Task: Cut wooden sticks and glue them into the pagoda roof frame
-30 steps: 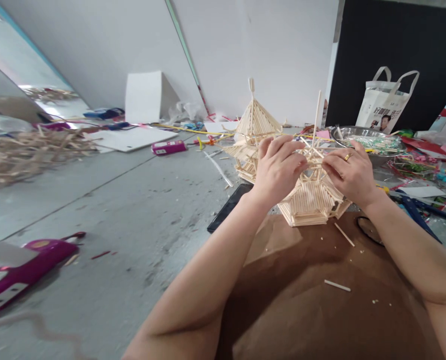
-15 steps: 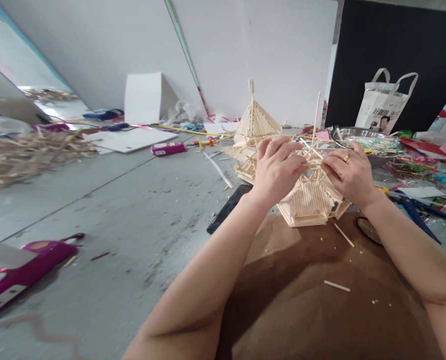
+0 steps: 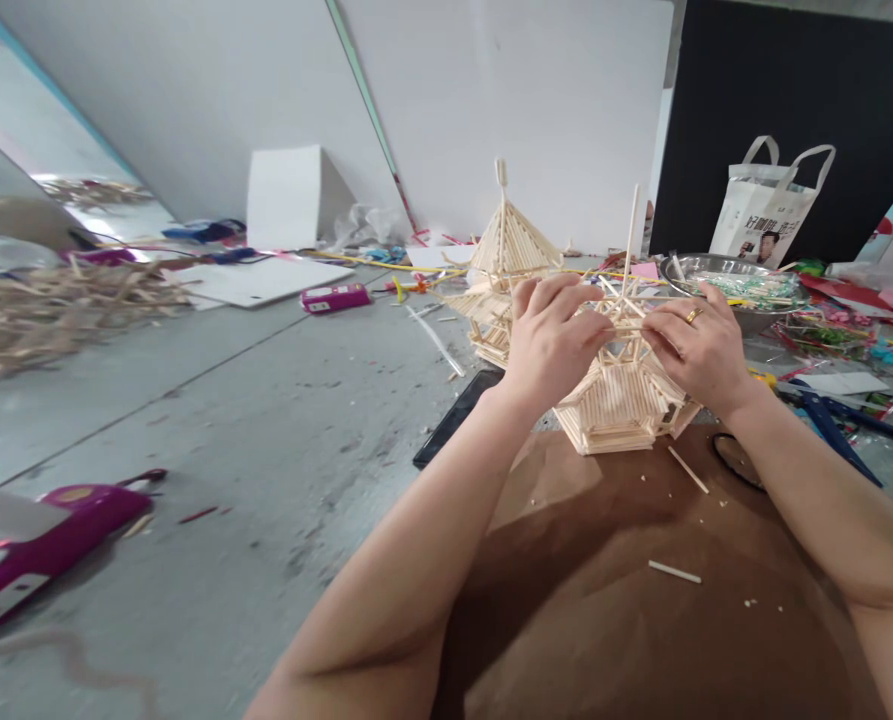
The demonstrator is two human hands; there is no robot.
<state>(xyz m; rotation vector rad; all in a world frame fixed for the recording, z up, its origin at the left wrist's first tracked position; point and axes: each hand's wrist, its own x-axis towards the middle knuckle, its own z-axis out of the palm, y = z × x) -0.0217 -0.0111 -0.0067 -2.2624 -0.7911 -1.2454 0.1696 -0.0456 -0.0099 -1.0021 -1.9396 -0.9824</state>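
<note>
A small pavilion model built of thin wooden sticks [image 3: 620, 400] stands on a brown sheet [image 3: 641, 580] in front of me. My left hand [image 3: 555, 340] curls round the left of its roof top, fingers pressed on the sticks. My right hand [image 3: 697, 345], with a ring, pinches the roof sticks from the right. One long stick [image 3: 631, 235] rises upright between both hands. A second, taller stick pavilion [image 3: 506, 260] stands just behind.
A metal bowl of coloured bits [image 3: 746, 285] and a white tote bag [image 3: 772, 205] sit at the right. Blue scissors [image 3: 828, 420] lie beside my right arm. A magenta tool [image 3: 48, 530] lies at the left, a heap of sticks [image 3: 56, 305] beyond it. Loose sticks [image 3: 675, 572] lie on the sheet.
Almost nothing has moved; my fingers shift slightly on the roof sticks and the view drifts a little left.
</note>
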